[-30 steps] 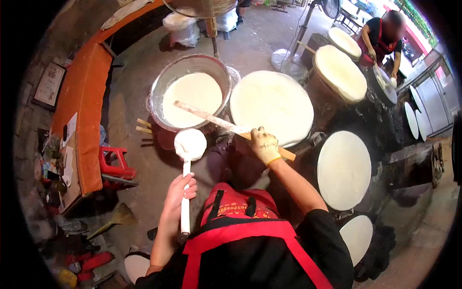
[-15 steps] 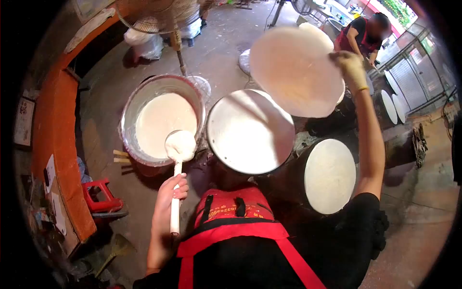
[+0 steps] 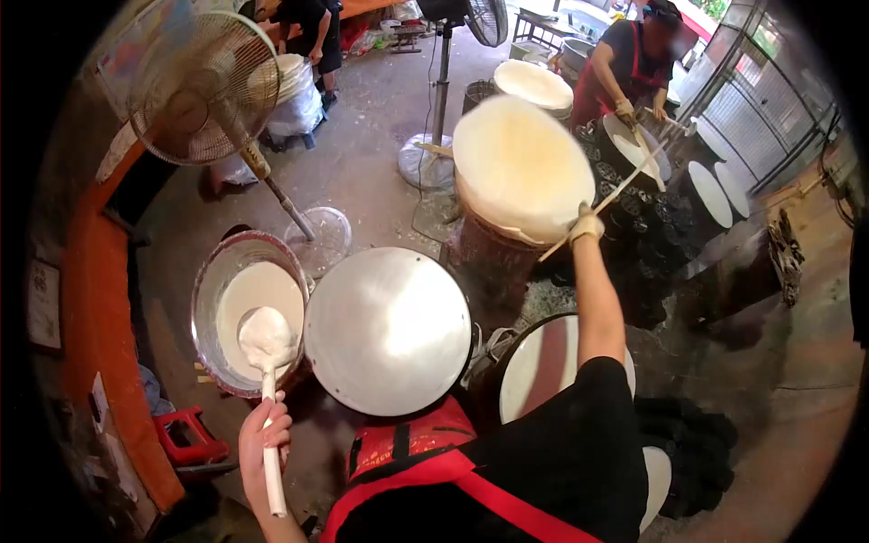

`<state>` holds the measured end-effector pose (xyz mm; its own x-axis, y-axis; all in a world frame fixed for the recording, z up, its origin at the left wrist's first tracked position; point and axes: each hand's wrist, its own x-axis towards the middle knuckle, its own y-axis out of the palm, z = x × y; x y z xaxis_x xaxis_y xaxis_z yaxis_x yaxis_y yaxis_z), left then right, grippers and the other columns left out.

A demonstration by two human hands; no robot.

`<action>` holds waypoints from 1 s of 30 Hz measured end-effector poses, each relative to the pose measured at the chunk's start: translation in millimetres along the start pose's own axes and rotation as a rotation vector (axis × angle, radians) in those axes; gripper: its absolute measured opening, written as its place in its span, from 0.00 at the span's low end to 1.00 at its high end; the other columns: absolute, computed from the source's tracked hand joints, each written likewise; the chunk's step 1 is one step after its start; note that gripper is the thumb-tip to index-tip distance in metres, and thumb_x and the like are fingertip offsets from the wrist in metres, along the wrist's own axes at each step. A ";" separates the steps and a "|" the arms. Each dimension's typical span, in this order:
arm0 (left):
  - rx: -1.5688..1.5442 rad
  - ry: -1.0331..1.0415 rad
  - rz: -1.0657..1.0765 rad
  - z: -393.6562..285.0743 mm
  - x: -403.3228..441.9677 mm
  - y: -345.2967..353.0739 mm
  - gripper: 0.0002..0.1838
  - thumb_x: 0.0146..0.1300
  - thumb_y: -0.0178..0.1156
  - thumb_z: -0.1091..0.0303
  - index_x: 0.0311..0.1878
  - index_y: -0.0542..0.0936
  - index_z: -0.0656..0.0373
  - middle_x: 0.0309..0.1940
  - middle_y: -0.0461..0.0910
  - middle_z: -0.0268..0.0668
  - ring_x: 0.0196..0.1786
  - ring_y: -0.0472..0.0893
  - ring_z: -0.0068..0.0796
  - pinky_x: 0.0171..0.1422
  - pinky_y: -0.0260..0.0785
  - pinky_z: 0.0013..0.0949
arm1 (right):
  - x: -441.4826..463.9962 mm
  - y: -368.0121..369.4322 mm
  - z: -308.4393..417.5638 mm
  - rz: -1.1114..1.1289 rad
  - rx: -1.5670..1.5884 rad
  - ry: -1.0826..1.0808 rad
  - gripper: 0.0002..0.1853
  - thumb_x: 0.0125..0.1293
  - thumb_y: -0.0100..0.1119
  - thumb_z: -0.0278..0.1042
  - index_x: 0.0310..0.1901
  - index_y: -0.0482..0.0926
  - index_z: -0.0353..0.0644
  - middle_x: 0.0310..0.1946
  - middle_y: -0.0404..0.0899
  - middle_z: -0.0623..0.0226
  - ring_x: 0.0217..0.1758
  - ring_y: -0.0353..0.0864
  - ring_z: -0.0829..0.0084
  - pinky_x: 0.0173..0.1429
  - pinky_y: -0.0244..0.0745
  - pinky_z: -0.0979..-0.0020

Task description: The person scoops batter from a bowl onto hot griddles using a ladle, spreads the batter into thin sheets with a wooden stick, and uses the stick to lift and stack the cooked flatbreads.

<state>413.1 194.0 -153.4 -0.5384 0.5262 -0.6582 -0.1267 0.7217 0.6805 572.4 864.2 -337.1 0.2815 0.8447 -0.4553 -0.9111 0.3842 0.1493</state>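
My left hand (image 3: 262, 436) is closed around the pale handle of a ladle (image 3: 269, 338), whose coated bowl hangs over a pot (image 3: 201, 317) of creamy white batter (image 3: 237, 299). With my arm stretched forward, my gloved right hand (image 3: 587, 223) grips the near right edge of a thin round flatbread sheet (image 3: 523, 163). That sheet lies over or just above a pile of similar sheets (image 3: 518, 233); contact between them is unclear. A thin stick (image 3: 625, 185) passes by the glove; whether I hold it cannot be told. In front of me is a bare round griddle (image 3: 389, 330).
Under my right arm, a second griddle (image 3: 534, 362) is partly hidden. Ahead right, a person in a red apron (image 3: 625, 72) works at another griddle (image 3: 634, 149). Fans (image 3: 204, 90) stand ahead, and a red stool (image 3: 188, 441) is at left. Another person (image 3: 312, 36) is at the back.
My right hand has carried the flatbread sheet forward to the pile. The ladle stays in my left hand near the pot. My view has shifted, showing more of the room ahead.
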 end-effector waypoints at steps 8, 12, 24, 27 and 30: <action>0.122 -0.041 -0.044 22.6 -9.4 38.5 0.12 0.71 0.42 0.70 0.51 0.64 0.69 0.24 0.61 0.32 0.18 0.58 0.14 0.13 0.54 0.17 | -25.2 -9.8 -49.9 -0.114 0.052 -0.098 0.17 0.58 0.63 0.30 0.42 0.76 0.23 0.38 0.80 0.50 0.35 0.80 0.63 0.41 0.74 0.64; 0.298 -0.104 -0.013 40.0 -13.8 60.9 0.11 0.71 0.43 0.71 0.50 0.65 0.68 0.25 0.62 0.31 0.18 0.59 0.13 0.14 0.53 0.16 | -27.6 -22.9 -42.3 -0.082 -0.112 -0.144 0.14 0.61 0.60 0.31 0.41 0.77 0.27 0.28 0.80 0.56 0.25 0.76 0.68 0.32 0.69 0.65; 1.492 -0.338 0.590 71.4 136.9 35.1 0.13 0.64 0.48 0.70 0.50 0.69 0.62 0.22 0.70 0.29 0.18 0.68 0.16 0.18 0.58 0.21 | -322.2 -240.5 -133.2 0.484 -0.099 0.190 0.21 0.71 0.40 0.54 0.45 0.74 0.46 0.19 0.73 0.73 0.11 0.63 0.81 0.12 0.54 0.79; 1.993 0.722 0.831 99.9 215.6 -0.2 0.10 0.54 0.53 0.72 0.38 0.69 0.65 0.25 0.75 0.49 0.33 0.77 0.50 0.38 0.67 0.46 | -416.7 -260.7 -194.5 0.249 -0.278 0.067 0.22 0.70 0.43 0.54 0.61 0.68 0.58 0.22 0.72 0.72 0.13 0.62 0.82 0.15 0.55 0.80; 1.934 0.830 0.817 99.0 231.3 2.8 0.09 0.50 0.51 0.77 0.37 0.70 0.63 0.31 0.75 0.51 0.38 0.74 0.57 0.41 0.65 0.51 | -472.8 -284.0 -250.9 0.005 -0.920 -0.873 0.21 0.67 0.51 0.39 0.61 0.69 0.51 0.33 0.75 0.58 0.29 0.76 0.61 0.31 0.70 0.66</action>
<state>370.7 362.3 -335.6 -0.2200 0.9707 0.0971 0.6592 0.2213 -0.7187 622.6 262.3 -384.5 0.0618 0.9439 0.3243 -0.6858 0.2763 -0.6734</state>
